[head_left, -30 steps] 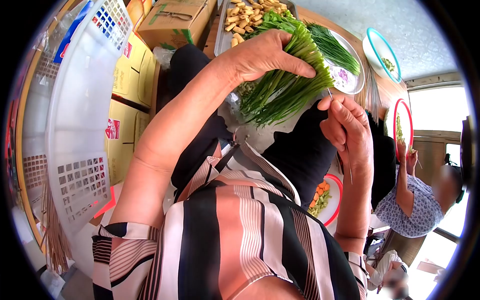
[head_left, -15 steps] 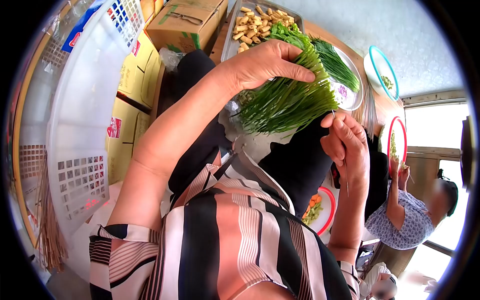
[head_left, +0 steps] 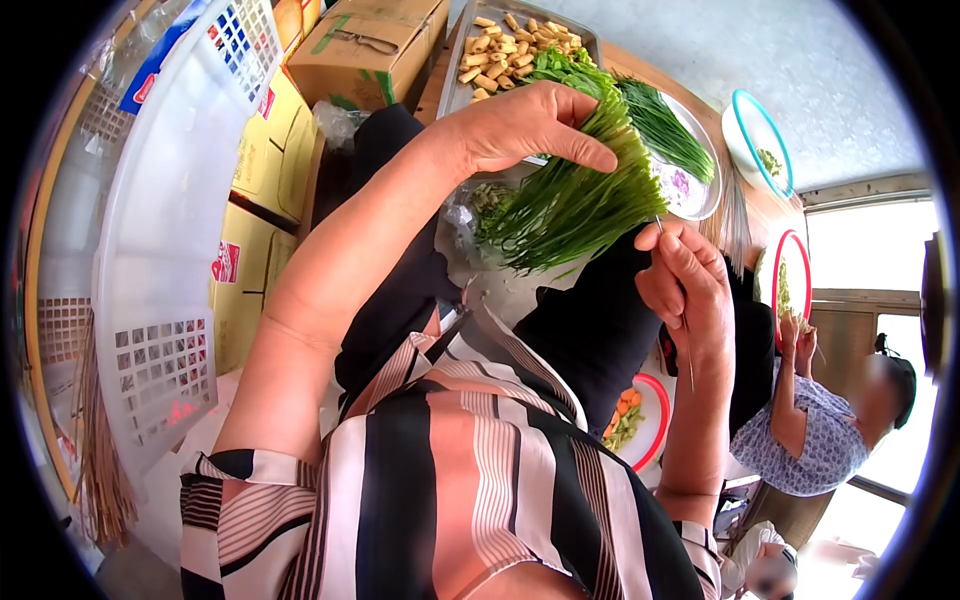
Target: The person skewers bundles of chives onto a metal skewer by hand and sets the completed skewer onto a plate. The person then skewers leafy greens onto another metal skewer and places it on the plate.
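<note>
My left hand [head_left: 535, 125] is closed on a flat, fanned row of garlic chives [head_left: 585, 205], the thumb laid across the pale stem ends and the green leaves hanging toward my lap. Lower right, my right hand [head_left: 690, 280] pinches a thin metal skewer [head_left: 689, 355]. Its upper tip meets the right edge of the chives; I cannot tell how far in it reaches. Behind the row, more chives [head_left: 670, 130] lie on a white plate [head_left: 712, 195]. Loose skewers [head_left: 737, 225] rest beside the plate.
A metal tray [head_left: 457, 85] holds tan cylindrical food pieces [head_left: 500, 55]. A blue-rimmed bowl [head_left: 732, 140] and red-rimmed basins [head_left: 777, 290] stand to the right. A co-worker [head_left: 805, 430] sits there. Cardboard boxes [head_left: 375, 60] and a white plastic basket [head_left: 160, 230] are at left.
Both hands have shifted slightly left in view, with the chives and the skewer. The grips look the same, and the skewer tip stays at the row's right edge.
</note>
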`<state>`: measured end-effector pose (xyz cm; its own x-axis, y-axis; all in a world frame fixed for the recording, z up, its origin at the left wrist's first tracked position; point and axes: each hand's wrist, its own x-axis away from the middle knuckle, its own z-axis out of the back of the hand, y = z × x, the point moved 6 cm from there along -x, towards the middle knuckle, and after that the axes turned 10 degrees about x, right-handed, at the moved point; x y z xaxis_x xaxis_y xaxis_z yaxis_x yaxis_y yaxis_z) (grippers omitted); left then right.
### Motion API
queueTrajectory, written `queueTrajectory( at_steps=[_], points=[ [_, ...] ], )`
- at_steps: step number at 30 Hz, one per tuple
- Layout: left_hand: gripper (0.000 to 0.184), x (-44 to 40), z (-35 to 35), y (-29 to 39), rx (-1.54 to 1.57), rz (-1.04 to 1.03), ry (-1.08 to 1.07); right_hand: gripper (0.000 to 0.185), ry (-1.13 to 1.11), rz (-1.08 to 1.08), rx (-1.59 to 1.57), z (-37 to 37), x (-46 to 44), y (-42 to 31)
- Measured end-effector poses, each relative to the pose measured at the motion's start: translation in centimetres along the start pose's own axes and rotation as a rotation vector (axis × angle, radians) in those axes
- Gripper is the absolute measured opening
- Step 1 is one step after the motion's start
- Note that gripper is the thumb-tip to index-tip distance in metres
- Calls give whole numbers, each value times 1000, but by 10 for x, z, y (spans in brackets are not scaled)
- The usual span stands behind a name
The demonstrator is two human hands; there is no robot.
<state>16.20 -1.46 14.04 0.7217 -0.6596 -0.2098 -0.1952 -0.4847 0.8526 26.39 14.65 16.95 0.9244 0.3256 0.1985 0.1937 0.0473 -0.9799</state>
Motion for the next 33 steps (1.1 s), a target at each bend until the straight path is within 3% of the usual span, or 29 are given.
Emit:
queueTrajectory(
  at_steps=[4, 7, 10, 16, 18, 26, 33],
  points=[
    [31, -5, -3, -8, -87, 15, -28, 23, -25, 17, -8, 1, 1, -4],
    [28, -5, 11, -19, 45, 60, 44, 22, 85, -46, 439, 6, 9, -10],
    [34, -3, 24, -31, 105, 44, 97, 16, 190, 89, 882, 14, 16, -13],
    [48, -16, 10, -45, 153, 50, -64, 12, 299, 133, 812, 26, 21, -12],
    [52, -22, 18, -65, 75, 147, -86, 12, 307, 134, 757, 34, 21, -14],
    [52, -15, -7, -92, 152, 321, -200, 16, 460, 154, 495, 79, 26, -25],
    [29, -11, 2, -94, 41, 501, -62, 17, 601, 125, 339, 137, 36, -1]
  ],
)
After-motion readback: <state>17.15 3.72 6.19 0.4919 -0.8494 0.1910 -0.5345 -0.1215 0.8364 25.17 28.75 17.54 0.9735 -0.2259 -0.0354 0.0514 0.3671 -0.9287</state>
